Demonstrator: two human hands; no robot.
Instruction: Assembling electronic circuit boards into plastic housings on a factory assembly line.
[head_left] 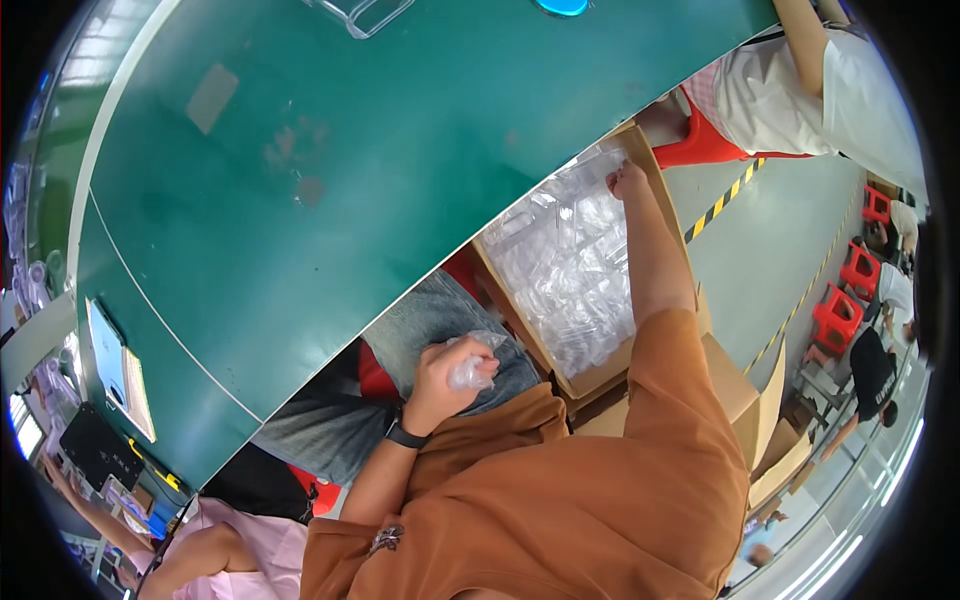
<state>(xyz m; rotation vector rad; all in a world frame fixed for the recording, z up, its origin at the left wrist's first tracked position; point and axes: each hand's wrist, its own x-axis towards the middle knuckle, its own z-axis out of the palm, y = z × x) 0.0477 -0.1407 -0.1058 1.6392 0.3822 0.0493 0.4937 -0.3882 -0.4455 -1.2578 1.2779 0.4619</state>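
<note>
My left hand (445, 385), with a black band on its wrist, is above my lap. Its fingers are closed around a crumpled clear plastic bag (470, 374). My right arm stretches over an open cardboard box (583, 383) beside my legs. At the box's far end, my right hand (627, 182) is curled closed against the contents; what is in its fingers is too small and shiny to make out. Many clear plastic pieces (565, 270), glossy and loosely heaped, fill the box.
The green table (330, 200) runs along the box's left side. On it are a clear plastic frame-like piece (365, 18), a blue round thing (562, 6) and a tablet-like panel (118, 370). People sit at far right and lower left. More cardboard (725, 380) stands by my right elbow.
</note>
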